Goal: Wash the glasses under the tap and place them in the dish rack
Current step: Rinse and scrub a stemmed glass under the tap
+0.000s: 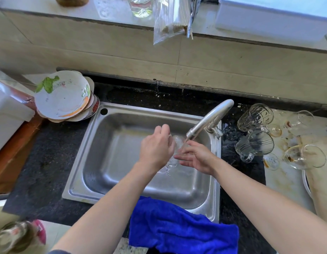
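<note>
Your left hand [157,146] is curled round a clear glass [177,143], holding it just under the spout of the tap [210,119] over the sink [122,162]. Your right hand [196,159] lies with fingers straight and spread against the glass's near side, where water seems to run. You look to be mid-rinse on this one. Next, I judge, you turn it so water reaches inside, tip it out, then carry it to the rack, which I cannot make out here. Grip firmly, since wet glass slips. More unwashed glasses [255,117] wait on the counter just right of the tap, and a blue cloth [177,228] drapes the sink's front edge.
</note>
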{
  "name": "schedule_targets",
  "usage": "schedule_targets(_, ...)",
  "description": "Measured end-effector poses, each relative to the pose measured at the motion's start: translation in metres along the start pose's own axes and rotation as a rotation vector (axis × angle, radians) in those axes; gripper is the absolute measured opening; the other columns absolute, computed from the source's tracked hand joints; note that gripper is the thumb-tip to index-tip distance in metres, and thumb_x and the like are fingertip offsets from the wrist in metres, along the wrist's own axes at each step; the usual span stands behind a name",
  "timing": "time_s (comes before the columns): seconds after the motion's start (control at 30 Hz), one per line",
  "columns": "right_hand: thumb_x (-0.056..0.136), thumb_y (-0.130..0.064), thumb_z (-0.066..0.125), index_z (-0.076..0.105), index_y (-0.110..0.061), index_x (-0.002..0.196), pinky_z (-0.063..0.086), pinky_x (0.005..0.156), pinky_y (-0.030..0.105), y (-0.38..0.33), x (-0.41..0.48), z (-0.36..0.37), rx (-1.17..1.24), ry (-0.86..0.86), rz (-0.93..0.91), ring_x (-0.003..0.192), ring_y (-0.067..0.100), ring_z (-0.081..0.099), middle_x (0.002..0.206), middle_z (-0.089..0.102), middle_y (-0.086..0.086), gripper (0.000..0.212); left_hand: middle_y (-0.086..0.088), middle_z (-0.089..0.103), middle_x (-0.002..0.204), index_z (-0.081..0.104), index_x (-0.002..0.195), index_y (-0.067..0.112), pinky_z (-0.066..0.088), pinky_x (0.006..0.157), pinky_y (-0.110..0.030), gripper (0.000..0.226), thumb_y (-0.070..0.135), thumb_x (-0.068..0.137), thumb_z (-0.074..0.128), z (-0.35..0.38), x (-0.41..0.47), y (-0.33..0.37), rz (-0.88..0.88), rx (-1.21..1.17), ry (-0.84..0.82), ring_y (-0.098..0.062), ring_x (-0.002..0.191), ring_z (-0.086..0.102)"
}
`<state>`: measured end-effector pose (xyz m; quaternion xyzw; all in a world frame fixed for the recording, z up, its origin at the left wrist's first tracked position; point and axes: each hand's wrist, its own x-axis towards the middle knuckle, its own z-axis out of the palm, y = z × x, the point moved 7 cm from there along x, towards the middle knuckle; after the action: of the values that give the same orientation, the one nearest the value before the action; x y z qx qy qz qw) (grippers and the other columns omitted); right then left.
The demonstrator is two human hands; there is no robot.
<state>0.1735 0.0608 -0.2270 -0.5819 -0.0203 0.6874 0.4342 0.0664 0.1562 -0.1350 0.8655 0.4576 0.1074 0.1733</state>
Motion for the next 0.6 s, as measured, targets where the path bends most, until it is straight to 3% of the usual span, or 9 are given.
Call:
schedule_targets(0.07, 0.089, 0.002, 0.052, 0.055, -0.008, 0.119, 0.054, 0.076, 0.036, -0.003, -0.002, 0.002, 0.108, 0.004, -0.017, 0.108, 0.037, 0.065, 0.12, 0.061, 0.016, 0.033, -0.01, 0.053, 0.083, 0.05, 0.087, 0.009, 0.027, 0.047, -0.031, 0.016, 0.023, 0.089, 0.058, -0.003, -0.005, 0.008, 0.139, 0.03, 0.087, -0.037, 0.056, 0.056)
schedule_targets(0.13, 0.089, -0.002, 0.056, 0.06, -0.005, 0.106, 0.055, 0.071, 0.033, -0.008, -0.004, 0.0, 0.104, 0.062, -0.075, 0.105, 0.035, 0.066, 0.121, 0.061, 0.018, 0.018, -0.01, 0.052, 0.083, 0.05, 0.088, 0.007, 0.029, 0.048, -0.031, 0.014, 0.02, 0.092, 0.055, 0.002, -0.007, -0.007, 0.123, -0.064, 0.117, -0.035, 0.058, 0.053)
schedule_targets(0.23, 0.086, -0.01, 0.069, 0.065, -0.008, 0.087, 0.058, 0.069, 0.03, -0.023, -0.008, -0.009, -0.16, 0.2, -0.251, 0.096, 0.029, 0.067, 0.111, 0.065, 0.019, 0.005, -0.006, 0.055, 0.095, 0.051, 0.109, 0.006, 0.04, 0.068, -0.033, 0.018, 0.019, 0.098, 0.046, 0.033, -0.005, -0.049, -0.255, -0.436, -0.017, -0.027, 0.079, 0.056)
schedule_targets(0.3, 0.08, -0.017, 0.077, 0.065, -0.015, 0.075, 0.058, 0.075, 0.032, -0.036, -0.014, -0.011, -0.455, 0.279, -0.431, 0.094, 0.025, 0.065, 0.113, 0.059, 0.009, 0.013, -0.01, 0.056, 0.095, 0.048, 0.117, 0.008, 0.046, 0.062, -0.032, 0.021, 0.015, 0.099, 0.041, 0.069, -0.01, -0.068, -0.661, -0.785, -0.146, -0.025, 0.07, 0.059)
schedule_targets(0.4, 0.08, -0.026, 0.077, 0.067, -0.018, 0.073, 0.051, 0.083, 0.027, -0.05, -0.03, 0.0, -0.919, 0.316, -0.69, 0.097, 0.012, 0.058, 0.114, 0.047, -0.008, 0.014, -0.014, 0.046, 0.068, 0.046, 0.089, 0.003, 0.043, 0.041, -0.024, 0.012, 0.001, 0.096, 0.037, 0.111, -0.018, -0.063, -1.096, -1.195, -0.296, -0.019, 0.05, 0.044)
schedule_targets(0.5, 0.084, -0.023, 0.073, 0.068, -0.012, 0.082, 0.055, 0.075, 0.036, -0.051, -0.046, 0.014, -1.255, 0.267, -0.921, 0.086, 0.013, 0.061, 0.114, 0.046, -0.004, 0.011, -0.008, 0.038, 0.058, 0.048, 0.067, 0.004, 0.039, 0.049, -0.024, 0.027, -0.008, 0.089, 0.038, 0.126, -0.015, -0.05, -1.141, -1.186, -0.471, -0.015, 0.046, 0.038)
schedule_targets(0.6, 0.086, -0.018, 0.068, 0.069, -0.011, 0.088, 0.056, 0.062, 0.038, -0.054, -0.063, 0.015, -1.403, 0.318, -1.097, 0.095, 0.02, 0.06, 0.119, 0.043, 0.0, 0.007, -0.012, 0.051, 0.062, 0.058, 0.042, 0.004, 0.053, 0.05, -0.03, 0.048, -0.017, 0.081, 0.038, 0.13, -0.003, -0.04, -1.115, -1.184, -0.517, -0.022, 0.048, 0.052)
